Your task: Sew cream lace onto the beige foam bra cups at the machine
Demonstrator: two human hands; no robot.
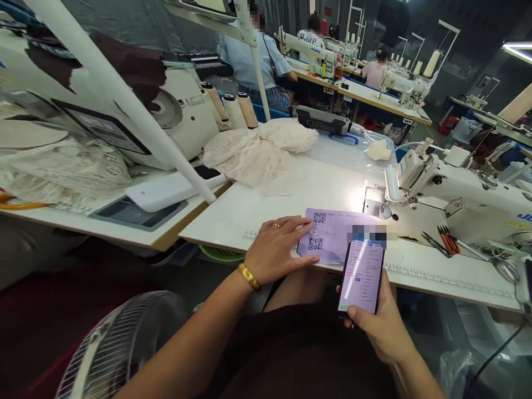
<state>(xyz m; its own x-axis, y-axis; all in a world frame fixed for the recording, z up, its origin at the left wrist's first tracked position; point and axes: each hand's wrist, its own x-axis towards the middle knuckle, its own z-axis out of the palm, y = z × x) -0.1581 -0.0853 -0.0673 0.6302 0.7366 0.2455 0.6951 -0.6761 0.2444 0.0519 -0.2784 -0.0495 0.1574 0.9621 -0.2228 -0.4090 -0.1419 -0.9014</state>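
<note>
My left hand (pixel 280 246) lies with fingers stretched on the left edge of a purple paper sheet (pixel 330 252) printed with QR codes, thumb apart from the fingers. The sheet rests on the white sewing table (pixel 419 269) at its front edge. My right hand (pixel 380 318) grips a smartphone (pixel 362 277) above my lap, thumb on its lower screen. Lines of text and a bright glare streak show on the screen. The phone covers the sheet's lower right corner. Beyond the sheet stands a sewing machine (pixel 449 180) with its lamp lit.
Cream lace fabric (pixel 261 152) is heaped at the back left of the table. Scissors (pixel 436 244) and red-handled snips (pixel 449 239) lie right, near the machine. A white post (pixel 120 100) slants across the left. Below is a fan (pixel 120 343). People sit at machines behind.
</note>
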